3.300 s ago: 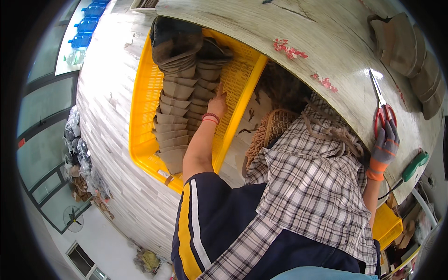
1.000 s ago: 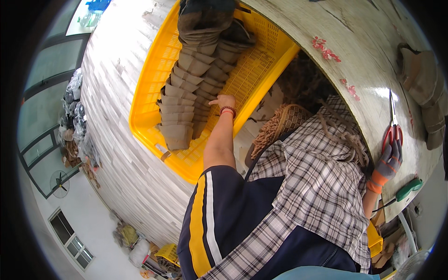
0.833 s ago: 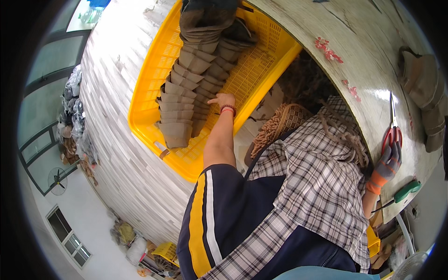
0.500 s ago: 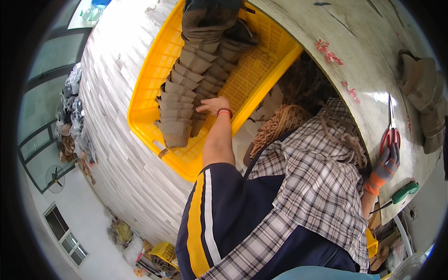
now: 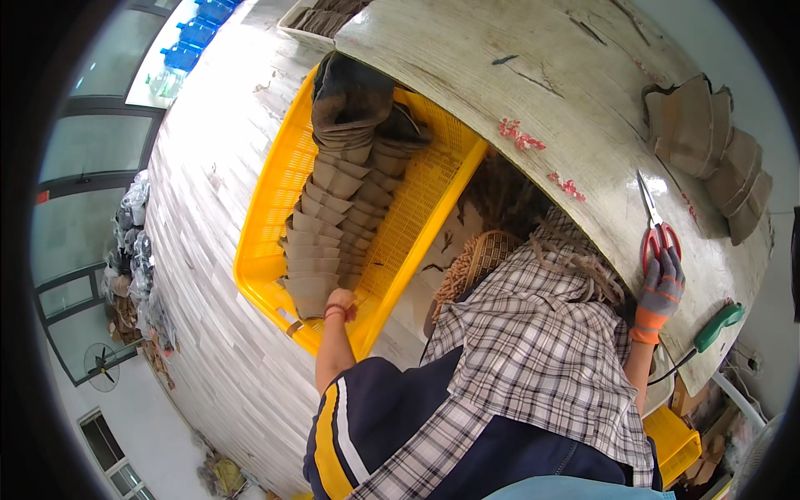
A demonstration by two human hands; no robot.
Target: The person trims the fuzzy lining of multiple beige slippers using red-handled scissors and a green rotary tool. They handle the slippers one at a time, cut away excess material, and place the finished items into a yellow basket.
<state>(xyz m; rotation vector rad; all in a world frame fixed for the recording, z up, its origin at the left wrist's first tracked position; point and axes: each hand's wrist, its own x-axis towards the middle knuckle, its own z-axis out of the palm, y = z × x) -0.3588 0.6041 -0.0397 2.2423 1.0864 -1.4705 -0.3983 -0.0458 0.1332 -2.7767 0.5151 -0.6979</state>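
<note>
1. Pale wood-grain floor (image 5: 208, 250) on the left, glass doors and blue water bottles (image 5: 196, 25) at the far left; a round grey-white table (image 5: 533, 92) fills the right.
2. Left hand (image 5: 340, 302), bare with a red wristband, reaches into the near end of the yellow crate (image 5: 275, 208), fingers curled onto the near end of the row of brown pieces (image 5: 333, 217); whether it actually grips one, cannot tell.
3. Right hand (image 5: 662, 279), in a grey glove with an orange cuff, is closed around the red handles of scissors (image 5: 654, 221), blades lying flat on the table.
4. Crate is slotted plastic, rectangular, half tucked under the table edge; the pieces are flat, overlapping, matte brown.
5. More brown pieces (image 5: 708, 150) are stacked on the far right of the table; a green-handled tool (image 5: 717, 327) sits at the near rim.
6. Open floor lies left of the crate.
</note>
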